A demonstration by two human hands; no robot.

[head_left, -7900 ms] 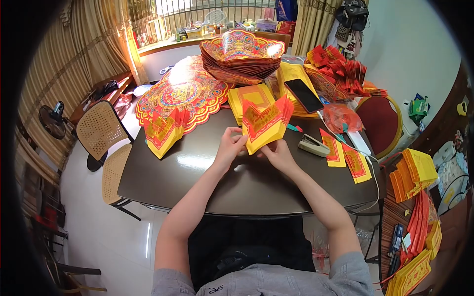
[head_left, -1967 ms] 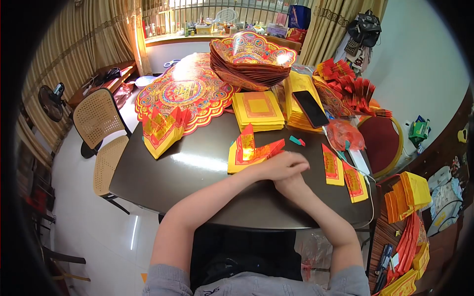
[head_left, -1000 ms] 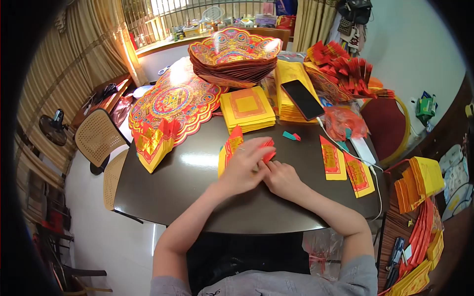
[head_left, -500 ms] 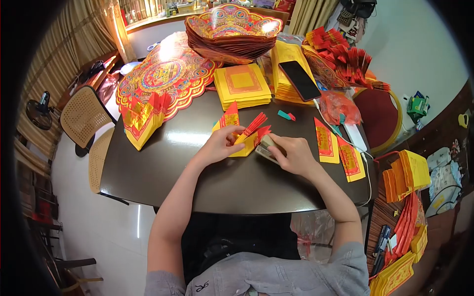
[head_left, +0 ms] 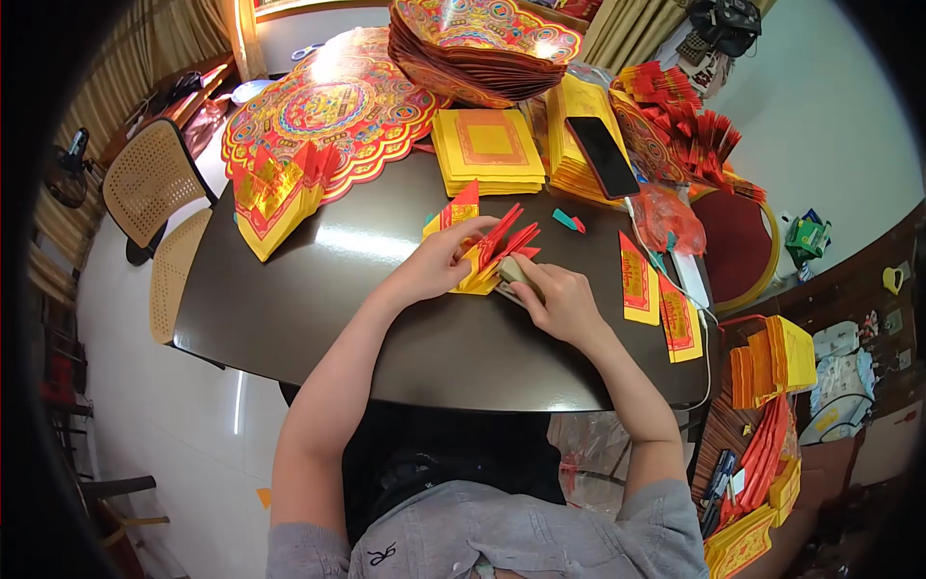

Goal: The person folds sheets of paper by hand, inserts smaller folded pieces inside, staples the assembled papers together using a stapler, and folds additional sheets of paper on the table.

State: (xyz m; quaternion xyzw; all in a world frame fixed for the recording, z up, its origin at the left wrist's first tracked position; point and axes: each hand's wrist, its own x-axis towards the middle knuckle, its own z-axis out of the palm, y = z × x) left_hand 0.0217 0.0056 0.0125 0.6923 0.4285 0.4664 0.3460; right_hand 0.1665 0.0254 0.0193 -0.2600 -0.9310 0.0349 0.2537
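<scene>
My left hand [head_left: 431, 262] grips a folded yellow-and-red paper piece [head_left: 479, 278] whose red pointed tips fan upward over the dark table. From the other side, my right hand [head_left: 562, 301] is wrapped round a stapler [head_left: 515, 278]. Its front end meets the lower right part of the folded paper; the fingers hide whether its jaws are pressed together. Just behind my left hand lies another yellow paper with a red pointed strip [head_left: 463, 203]. Two more such papers [head_left: 638, 280] rest to the right of my right hand.
Yellow paper stacks [head_left: 487, 179] stand at the back, one with a phone [head_left: 603, 159] on it. Folded paper pieces [head_left: 282, 207] sit at the left, near ornate round sheets [head_left: 328, 106]. A white cable [head_left: 711, 357] runs down the table's right side.
The head view has tilted down a little. The folded paper's red tips have spread apart between my hands. The stapler has turned and stays against the paper.
</scene>
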